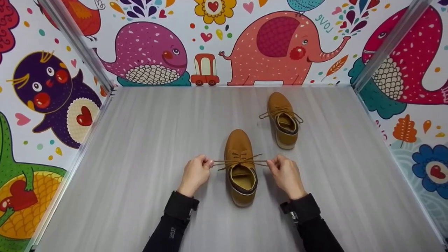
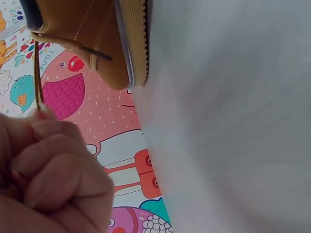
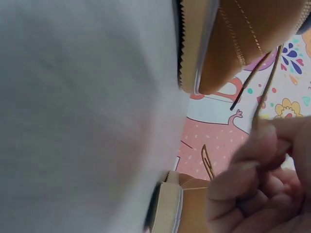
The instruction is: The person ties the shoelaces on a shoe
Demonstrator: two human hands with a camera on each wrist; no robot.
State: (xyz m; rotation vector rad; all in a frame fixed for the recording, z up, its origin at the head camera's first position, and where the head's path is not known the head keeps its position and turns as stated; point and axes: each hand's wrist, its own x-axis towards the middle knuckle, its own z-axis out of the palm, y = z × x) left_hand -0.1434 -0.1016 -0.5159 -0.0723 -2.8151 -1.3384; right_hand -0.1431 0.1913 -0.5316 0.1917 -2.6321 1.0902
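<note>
A tan lace-up shoe (image 1: 239,143) stands upright in the middle of the table, its toe pointing away. On its left side my left hand (image 1: 196,174) pinches a loop of the shoelace (image 2: 38,77) between thumb and forefinger. Opposite it, my right hand (image 1: 285,174) pinches the lace (image 3: 266,94) on the other side. Both loops stretch out taut and level across the tongue, and short loose lace ends stick out beside them. The knot at the centre is too small to make out clearly. Neither hand touches the shoe's leather.
A second tan shoe (image 1: 280,101), its lace tied in a bow, stands farther back to the right. The pale wood-grain table (image 1: 140,140) is bordered by walls with cartoon animals, among them an elephant (image 1: 273,52). Metal posts (image 1: 388,45) rise at the back corners.
</note>
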